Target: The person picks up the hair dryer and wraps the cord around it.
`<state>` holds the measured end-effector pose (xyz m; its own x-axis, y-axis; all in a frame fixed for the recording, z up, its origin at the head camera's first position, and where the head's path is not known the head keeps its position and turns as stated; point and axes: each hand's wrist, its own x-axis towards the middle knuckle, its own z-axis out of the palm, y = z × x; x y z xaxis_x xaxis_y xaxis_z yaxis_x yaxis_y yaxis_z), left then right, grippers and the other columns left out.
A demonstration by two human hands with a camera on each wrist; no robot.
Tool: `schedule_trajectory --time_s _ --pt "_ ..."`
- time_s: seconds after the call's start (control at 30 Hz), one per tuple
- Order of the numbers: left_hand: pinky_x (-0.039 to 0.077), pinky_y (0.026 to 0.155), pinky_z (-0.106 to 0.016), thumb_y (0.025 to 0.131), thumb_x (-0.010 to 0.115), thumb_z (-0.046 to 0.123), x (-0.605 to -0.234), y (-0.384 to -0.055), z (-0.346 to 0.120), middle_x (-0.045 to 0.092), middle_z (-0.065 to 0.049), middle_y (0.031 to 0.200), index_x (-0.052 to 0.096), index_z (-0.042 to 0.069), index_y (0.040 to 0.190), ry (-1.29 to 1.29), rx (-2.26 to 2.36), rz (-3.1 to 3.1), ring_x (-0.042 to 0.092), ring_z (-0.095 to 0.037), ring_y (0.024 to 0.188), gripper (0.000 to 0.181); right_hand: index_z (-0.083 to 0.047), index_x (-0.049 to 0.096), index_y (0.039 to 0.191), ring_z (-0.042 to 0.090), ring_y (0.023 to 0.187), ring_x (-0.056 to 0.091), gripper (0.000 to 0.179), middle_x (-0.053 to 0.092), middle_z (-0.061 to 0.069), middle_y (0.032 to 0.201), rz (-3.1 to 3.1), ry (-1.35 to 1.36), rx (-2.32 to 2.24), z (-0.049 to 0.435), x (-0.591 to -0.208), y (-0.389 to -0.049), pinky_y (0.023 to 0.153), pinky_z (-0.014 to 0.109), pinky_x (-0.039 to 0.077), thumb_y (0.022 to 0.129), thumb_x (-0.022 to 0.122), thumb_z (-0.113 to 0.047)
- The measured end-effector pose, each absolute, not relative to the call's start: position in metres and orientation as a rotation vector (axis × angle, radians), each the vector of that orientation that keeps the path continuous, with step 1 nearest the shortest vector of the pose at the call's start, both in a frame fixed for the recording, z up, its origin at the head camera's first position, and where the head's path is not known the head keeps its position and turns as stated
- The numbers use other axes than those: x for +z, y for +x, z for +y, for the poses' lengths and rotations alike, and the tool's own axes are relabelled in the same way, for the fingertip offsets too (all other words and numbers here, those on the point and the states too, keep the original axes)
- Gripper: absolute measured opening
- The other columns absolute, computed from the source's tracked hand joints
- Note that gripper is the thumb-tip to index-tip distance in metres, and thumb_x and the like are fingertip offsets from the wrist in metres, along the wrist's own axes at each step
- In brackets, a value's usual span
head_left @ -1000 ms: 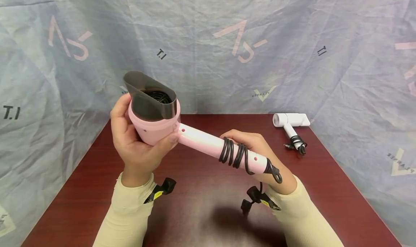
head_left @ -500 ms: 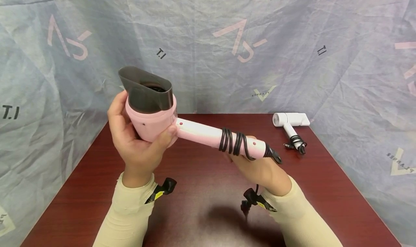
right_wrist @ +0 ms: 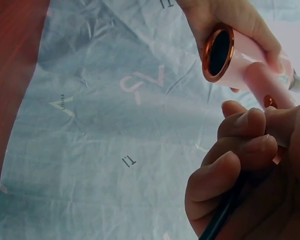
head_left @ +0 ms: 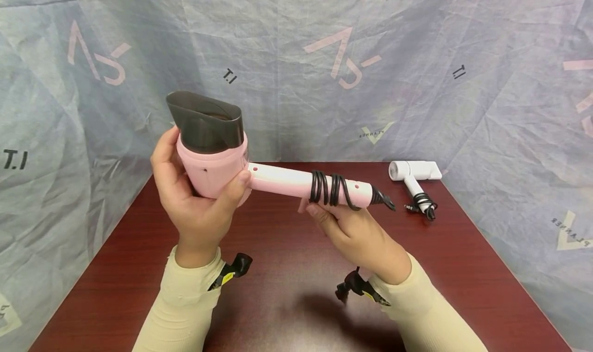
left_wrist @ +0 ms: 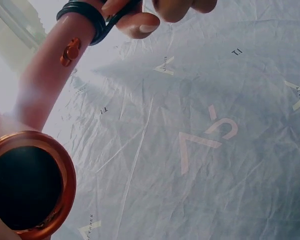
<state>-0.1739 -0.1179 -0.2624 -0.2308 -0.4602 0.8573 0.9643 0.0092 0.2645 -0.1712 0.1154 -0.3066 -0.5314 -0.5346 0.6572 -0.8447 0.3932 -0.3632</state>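
A pink hair dryer point(head_left: 213, 174) is held up over the table, its dark concentrator nozzle point(head_left: 208, 128) pointing up. My left hand point(head_left: 194, 218) grips the barrel, thumb near the handle joint. Black cord point(head_left: 319, 187) is wound several times round the pink handle point(head_left: 282, 179), which extends right. Under the wound part is my right hand point(head_left: 363, 236); in the right wrist view its curled fingers hold a length of black cord point(right_wrist: 222, 210). The left wrist view shows the dryer's copper-coloured rear ring point(left_wrist: 67, 185) and handle switch point(left_wrist: 70, 51).
A white hair dryer point(head_left: 419, 170) with black cord round its handle lies at the back right of the dark red table point(head_left: 278, 269). Grey printed cloth point(head_left: 287, 43) hangs behind and at both sides.
The pink dryer has tipped more upright and its handle end has risen toward level. My right hand has passed from behind the handle to underneath it, moving slightly left.
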Motion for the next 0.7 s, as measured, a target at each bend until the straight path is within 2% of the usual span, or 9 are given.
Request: schedule_trajectory --time_s 0.13,0.27,0.4,0.6,0.7 --pt "0.051 0.096 -0.041 0.067 0.094 0.023 -0.261 -0.172 -0.117 0.067 -0.022 0.115 0.048 -0.012 0.133 -0.672 -1.535 -1.047 0.063 -0.036 0.105 0.088 -0.016 0.071 0.104 0.002 0.077 0.049 0.014 0.063 -0.007 0.093 -2.218 1.168 0.881 0.114 -0.308 -0.170 0.071 0.021 0.045 0.105 0.058 -0.011" --pt "0.051 0.097 -0.041 0.067 0.093 0.021 -0.260 -0.172 -0.118 0.066 -0.022 0.116 0.048 -0.012 0.133 -0.660 -1.533 -1.048 0.063 -0.036 0.106 0.086 -0.014 0.071 0.103 0.004 0.085 0.052 0.012 0.067 -0.007 0.102 -2.222 1.161 0.873 0.113 -0.308 -0.168 0.076 0.024 0.047 0.104 0.059 -0.011" --pt "0.051 0.097 -0.040 0.066 0.091 0.018 -0.260 -0.172 -0.118 0.066 -0.021 0.116 0.049 -0.011 0.132 -0.627 -1.529 -1.050 0.062 -0.036 0.105 0.084 -0.017 0.068 0.102 0.003 0.078 0.049 0.012 0.064 -0.010 0.091 -2.254 1.138 0.853 0.111 -0.307 -0.166 0.070 0.022 0.045 0.106 0.057 -0.016" --pt "0.052 0.095 -0.041 0.066 0.087 0.011 -0.260 -0.173 -0.120 0.065 -0.025 0.116 0.049 -0.011 0.133 -0.620 -1.538 -1.050 0.062 -0.038 0.105 0.080 -0.017 0.064 0.102 0.004 0.078 0.050 0.009 0.063 -0.010 0.093 -2.233 1.172 0.846 0.108 -0.307 -0.162 0.070 0.022 0.045 0.106 0.056 -0.015" --pt "0.052 0.095 -0.042 0.066 0.087 0.011 -0.260 -0.172 -0.120 0.064 -0.027 0.117 0.049 -0.012 0.133 -0.622 -1.533 -1.053 0.062 -0.039 0.105 0.080 -0.018 0.064 0.103 0.003 0.071 0.047 0.009 0.056 -0.011 0.083 -2.246 1.147 0.825 0.109 -0.308 -0.159 0.065 0.020 0.043 0.106 0.056 -0.016"
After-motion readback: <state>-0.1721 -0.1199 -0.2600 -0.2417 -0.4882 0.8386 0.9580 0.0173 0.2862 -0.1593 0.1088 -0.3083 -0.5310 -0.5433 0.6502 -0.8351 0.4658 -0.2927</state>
